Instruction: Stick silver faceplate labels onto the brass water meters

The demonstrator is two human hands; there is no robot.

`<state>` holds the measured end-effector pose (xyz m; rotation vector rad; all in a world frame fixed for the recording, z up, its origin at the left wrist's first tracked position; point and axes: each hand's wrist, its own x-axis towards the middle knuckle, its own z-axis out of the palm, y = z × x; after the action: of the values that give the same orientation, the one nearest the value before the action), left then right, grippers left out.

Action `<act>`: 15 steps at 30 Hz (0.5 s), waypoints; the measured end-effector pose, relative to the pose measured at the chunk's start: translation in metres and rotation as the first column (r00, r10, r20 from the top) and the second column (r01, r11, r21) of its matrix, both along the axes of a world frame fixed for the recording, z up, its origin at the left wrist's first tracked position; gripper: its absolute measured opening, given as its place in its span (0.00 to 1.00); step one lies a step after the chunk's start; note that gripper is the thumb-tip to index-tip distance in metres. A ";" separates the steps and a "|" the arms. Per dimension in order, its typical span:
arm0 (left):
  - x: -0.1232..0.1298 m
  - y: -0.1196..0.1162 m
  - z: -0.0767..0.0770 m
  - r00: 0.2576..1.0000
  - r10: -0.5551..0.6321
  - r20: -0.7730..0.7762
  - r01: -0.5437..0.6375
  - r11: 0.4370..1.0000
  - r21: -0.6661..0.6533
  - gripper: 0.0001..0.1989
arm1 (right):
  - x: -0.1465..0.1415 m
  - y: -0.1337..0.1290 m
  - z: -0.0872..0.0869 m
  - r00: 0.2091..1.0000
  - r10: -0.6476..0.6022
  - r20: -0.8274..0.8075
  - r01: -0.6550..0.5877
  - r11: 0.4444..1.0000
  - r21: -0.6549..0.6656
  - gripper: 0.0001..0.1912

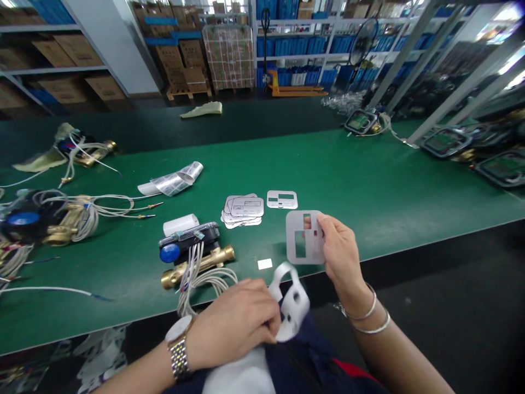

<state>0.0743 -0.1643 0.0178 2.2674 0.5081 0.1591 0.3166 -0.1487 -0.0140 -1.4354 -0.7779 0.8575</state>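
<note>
Spotter: Start closest to the camera. What do you have?

Operator: My left hand (pixel 240 312), a watch (pixel 179 329) on its wrist, is over the lap. Thumb and fingers are pinched on the edge of a curled white sheet (pixel 301 313) with holes through it; the sheet is a little blurred.

Spotter: And the right?

Operator: My right hand (pixel 340 246) is grasping a grey plate (pixel 311 249) by its right edge, thumb on the near face. I have it tilted up in front of the bench edge, beyond the sheet and apart from it. I can see rectangular cut-outs in it.

Spotter: What's on the green bench (pixel 254 169)?

Operator: Just beyond my left hand, a cable bundle (pixel 213 278) beside a brass fitting (pixel 200 267), with a small white label (pixel 264 264) to their right. Further on, I get a loose stack of printed cards (pixel 246 208), a single card (pixel 286 204) just right of it, and a rolled silvery sheet (pixel 176 181) off to the left.

Spotter: Past the bench?

Operator: An orange pallet truck (pixel 281 87), a wrapped load of boxes (pixel 228 57) left of it, and racks of blue bins (pixel 295 46) behind.
</note>
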 end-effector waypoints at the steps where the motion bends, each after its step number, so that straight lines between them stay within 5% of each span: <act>1: -0.001 0.001 -0.001 0.999 0.006 -0.033 -0.011 0.989 -0.146 0.09 | 0.002 -0.003 -0.001 0.996 -0.043 0.072 0.040 0.998 0.046 0.18; 3: 0.000 0.004 -0.003 0.985 0.170 -0.025 -0.165 0.893 -0.418 0.20 | -0.002 -0.015 -0.002 0.968 -0.116 0.222 0.078 0.982 0.173 0.12; 5: 0.005 0.010 -0.003 0.881 0.473 0.000 -0.360 0.670 -0.649 0.23 | -0.011 -0.030 -0.003 0.871 -0.151 0.468 -0.035 0.930 0.366 0.04; 7: 0.013 0.014 -0.002 0.713 0.701 -0.009 -0.436 0.434 -0.788 0.18 | -0.021 -0.046 -0.005 0.648 -0.182 0.739 -0.299 0.832 0.467 0.11; 9: 0.020 0.017 -0.001 0.616 0.787 -0.018 -0.458 0.340 -0.822 0.16 | -0.026 -0.057 -0.007 0.403 -0.208 0.891 -0.507 0.760 0.406 0.17; 10: 0.022 0.017 -0.002 0.599 0.800 -0.020 -0.470 0.332 -0.818 0.16 | -0.026 -0.061 -0.009 0.351 -0.207 0.913 -0.525 0.764 0.375 0.16; 12: 0.023 0.017 -0.006 0.593 0.805 -0.019 -0.492 0.343 -0.800 0.15 | -0.020 -0.064 -0.012 0.419 -0.199 0.886 -0.415 0.826 0.382 0.24; 14: 0.021 0.015 -0.012 0.605 0.796 -0.018 -0.497 0.360 -0.790 0.15 | -0.008 -0.064 -0.017 0.612 -0.187 0.768 -0.198 0.904 0.378 0.36; 15: 0.019 0.013 -0.016 0.619 0.786 -0.015 -0.495 0.375 -0.784 0.14 | -0.001 -0.065 -0.019 0.700 -0.146 0.699 -0.123 0.939 0.320 0.34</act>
<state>0.0937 -0.1510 0.0015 1.0673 1.0489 0.6563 0.3155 -0.2133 -0.0335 -1.4391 -1.4314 0.0791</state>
